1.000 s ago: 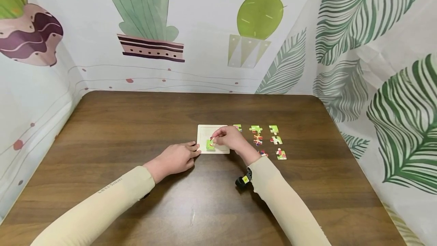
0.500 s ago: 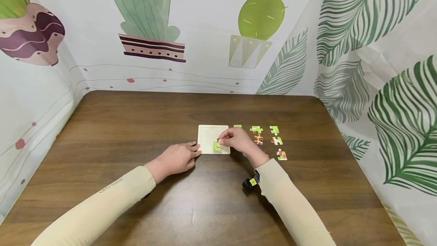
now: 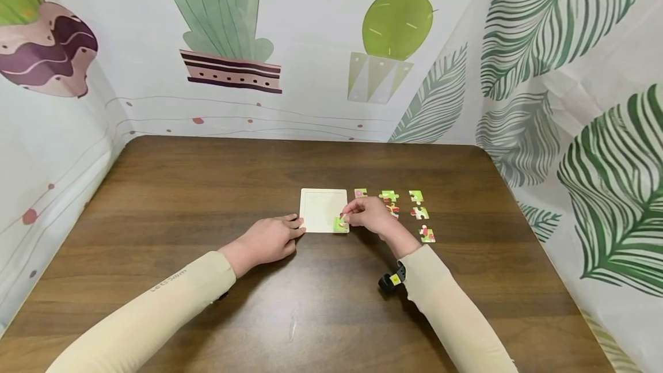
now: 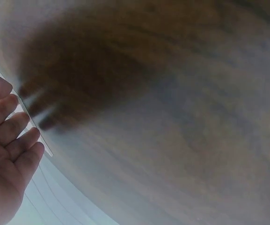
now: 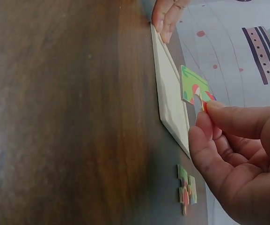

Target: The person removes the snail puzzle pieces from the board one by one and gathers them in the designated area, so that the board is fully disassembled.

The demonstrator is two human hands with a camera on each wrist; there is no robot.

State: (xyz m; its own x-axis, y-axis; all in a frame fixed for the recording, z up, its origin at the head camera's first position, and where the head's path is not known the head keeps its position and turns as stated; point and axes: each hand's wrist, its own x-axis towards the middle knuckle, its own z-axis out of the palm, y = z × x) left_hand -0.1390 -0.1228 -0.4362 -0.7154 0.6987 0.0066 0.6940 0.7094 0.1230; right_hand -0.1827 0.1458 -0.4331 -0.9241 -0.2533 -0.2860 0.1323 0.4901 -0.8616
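Note:
A small, pale wooden puzzle tray (image 3: 318, 212) with a raised rim lies on the table. My right hand (image 3: 374, 217) pinches a green jigsaw piece (image 3: 339, 225) between thumb and fingers, over the tray's near right corner. In the right wrist view the jigsaw piece (image 5: 191, 84) is tilted above the tray (image 5: 170, 82); whether any edge touches it I cannot tell. At the tray's left rim, my left hand (image 3: 269, 240) rests with its fingertips against the edge. The left wrist view has the left hand (image 4: 8, 145) with fingers extended and touching the rim.
Right of the tray lie several loose jigsaw pieces, among them a green one (image 3: 416, 196) and a red-and-green one (image 3: 427, 235). My right hand and arm hide part of that group. A patterned wall cloth (image 3: 311, 114) rises behind the brown wooden table (image 3: 207, 183).
My right hand has moved to the right with the jigsaw piece, from the lower middle of the tray to its near right corner. The left hand has stayed at the rim.

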